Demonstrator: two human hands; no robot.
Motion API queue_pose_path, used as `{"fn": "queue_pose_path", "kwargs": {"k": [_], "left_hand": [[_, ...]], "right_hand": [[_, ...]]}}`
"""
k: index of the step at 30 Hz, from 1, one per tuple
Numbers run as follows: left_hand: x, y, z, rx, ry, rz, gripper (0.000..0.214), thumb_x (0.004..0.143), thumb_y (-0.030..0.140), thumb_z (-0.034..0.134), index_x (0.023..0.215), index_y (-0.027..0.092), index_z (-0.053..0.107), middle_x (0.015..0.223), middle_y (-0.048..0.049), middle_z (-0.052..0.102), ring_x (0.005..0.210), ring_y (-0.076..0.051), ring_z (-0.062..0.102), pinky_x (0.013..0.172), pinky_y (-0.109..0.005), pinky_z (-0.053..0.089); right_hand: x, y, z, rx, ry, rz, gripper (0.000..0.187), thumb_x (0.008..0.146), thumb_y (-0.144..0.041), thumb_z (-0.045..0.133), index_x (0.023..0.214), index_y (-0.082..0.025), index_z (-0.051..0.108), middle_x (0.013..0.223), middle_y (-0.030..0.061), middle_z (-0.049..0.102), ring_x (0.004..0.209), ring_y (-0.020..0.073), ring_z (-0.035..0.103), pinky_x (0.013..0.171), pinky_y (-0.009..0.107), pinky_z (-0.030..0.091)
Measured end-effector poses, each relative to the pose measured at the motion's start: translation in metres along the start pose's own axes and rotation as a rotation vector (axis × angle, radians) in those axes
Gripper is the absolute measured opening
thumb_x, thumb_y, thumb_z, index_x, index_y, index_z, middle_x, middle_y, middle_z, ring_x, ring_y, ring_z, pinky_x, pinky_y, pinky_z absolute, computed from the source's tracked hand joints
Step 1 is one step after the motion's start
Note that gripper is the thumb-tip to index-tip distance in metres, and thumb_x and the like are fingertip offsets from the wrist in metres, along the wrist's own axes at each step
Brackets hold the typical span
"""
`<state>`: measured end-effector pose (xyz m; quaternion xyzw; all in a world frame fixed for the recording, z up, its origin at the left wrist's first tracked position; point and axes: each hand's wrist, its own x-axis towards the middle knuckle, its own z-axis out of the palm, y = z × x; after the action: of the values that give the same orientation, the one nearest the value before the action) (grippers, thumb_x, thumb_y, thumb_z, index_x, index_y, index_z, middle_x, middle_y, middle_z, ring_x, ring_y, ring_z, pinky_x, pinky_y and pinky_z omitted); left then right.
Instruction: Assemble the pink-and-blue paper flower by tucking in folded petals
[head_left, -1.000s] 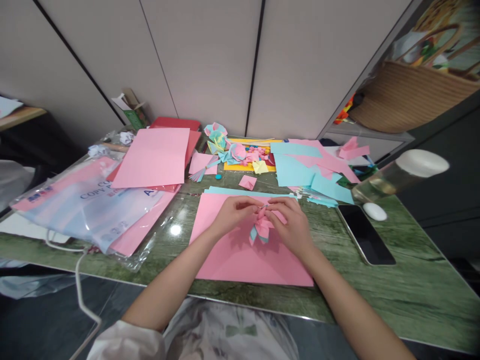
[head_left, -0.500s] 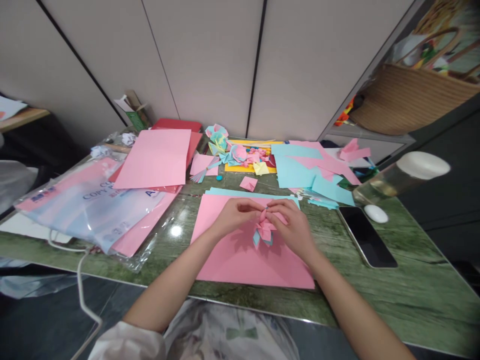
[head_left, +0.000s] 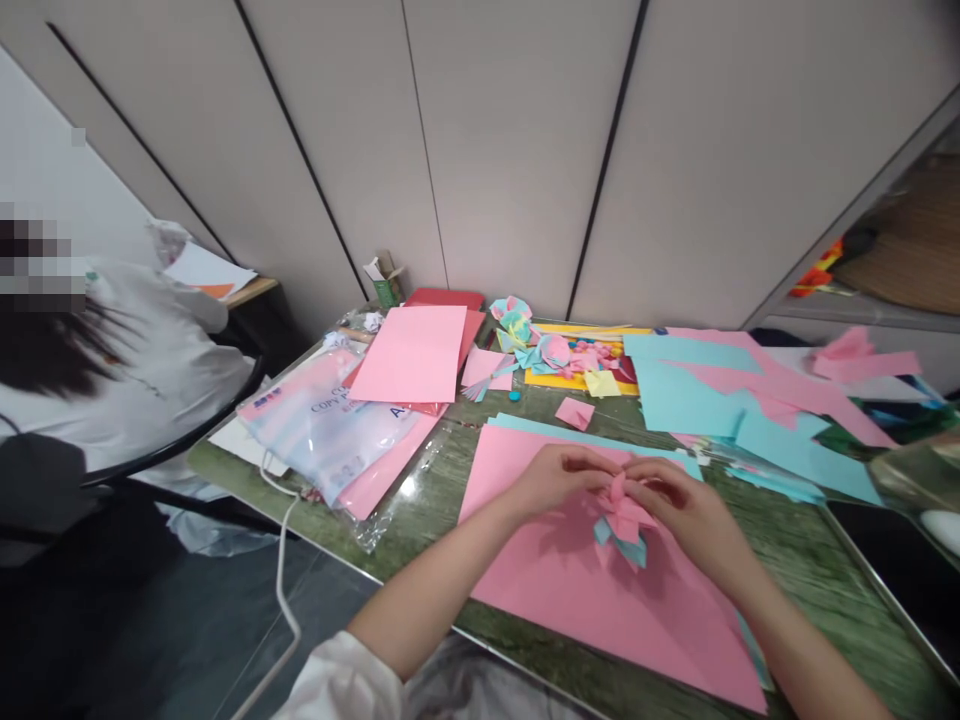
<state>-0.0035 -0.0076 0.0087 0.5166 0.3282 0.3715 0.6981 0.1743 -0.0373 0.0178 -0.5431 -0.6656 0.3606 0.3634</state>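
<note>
Between my two hands is a pink and light-blue folded paper flower (head_left: 624,522), its petals pointing down and toward me. My left hand (head_left: 564,482) pinches its upper left side with thumb and fingertips. On the other side, my right hand (head_left: 681,500) grips its upper right, the fingers partly hiding the petals. Both hands are above a large pink paper sheet (head_left: 555,590), which lies on light-blue sheets (head_left: 517,428). Just beyond them sits a small folded pink paper square (head_left: 575,413).
Finished paper flowers (head_left: 517,325) and a yellow tray (head_left: 551,378) with small colourful pieces stand at the back. Left are pink sheets (head_left: 411,355) and a plastic paper bag (head_left: 330,415). Blue and pink scraps (head_left: 690,400) and a phone (head_left: 892,560) lie right. A person (head_left: 150,350) sits far left.
The view has swung left, so the table appears shifted right and a seated person shows at the left. Both hands still hold the flower, its petals turned slightly.
</note>
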Motion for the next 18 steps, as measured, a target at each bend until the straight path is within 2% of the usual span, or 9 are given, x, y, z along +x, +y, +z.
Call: {"fn": "queue_pose_path", "kwargs": {"k": [9, 13, 18], "left_hand": [[0.0016, 0.0, -0.0001, -0.026, -0.001, -0.014, 0.026, 0.062, 0.029, 0.069, 0.081, 0.012, 0.067, 0.073, -0.0046, 0.064, 0.064, -0.011, 0.055, 0.065, -0.025, 0.043], [0.0017, 0.0024, 0.0018, 0.003, 0.006, 0.055, 0.021, 0.064, 0.028, 0.068, 0.079, 0.012, 0.066, 0.077, -0.0046, 0.063, 0.068, -0.012, 0.055, 0.07, -0.027, 0.043], [0.0026, 0.0007, 0.0, 0.018, 0.01, 0.048, 0.022, 0.063, 0.027, 0.069, 0.078, 0.011, 0.065, 0.076, -0.0051, 0.062, 0.07, -0.012, 0.056, 0.069, -0.026, 0.043]], "right_hand": [[0.0033, -0.002, 0.0017, 0.073, -0.048, 0.057, 0.022, 0.074, -0.042, 0.056, 0.078, -0.021, 0.062, 0.075, 0.0021, 0.062, 0.065, 0.0155, 0.057, 0.056, 0.026, 0.045], [0.0039, -0.0032, 0.0026, 0.1, -0.081, 0.073, 0.022, 0.074, -0.042, 0.056, 0.075, -0.021, 0.06, 0.072, 0.0008, 0.06, 0.064, 0.0148, 0.055, 0.057, 0.025, 0.044], [0.0035, -0.005, 0.0025, 0.095, -0.11, 0.082, 0.023, 0.076, -0.043, 0.053, 0.072, -0.02, 0.057, 0.07, 0.0004, 0.056, 0.066, 0.0147, 0.052, 0.057, 0.025, 0.041]]}}
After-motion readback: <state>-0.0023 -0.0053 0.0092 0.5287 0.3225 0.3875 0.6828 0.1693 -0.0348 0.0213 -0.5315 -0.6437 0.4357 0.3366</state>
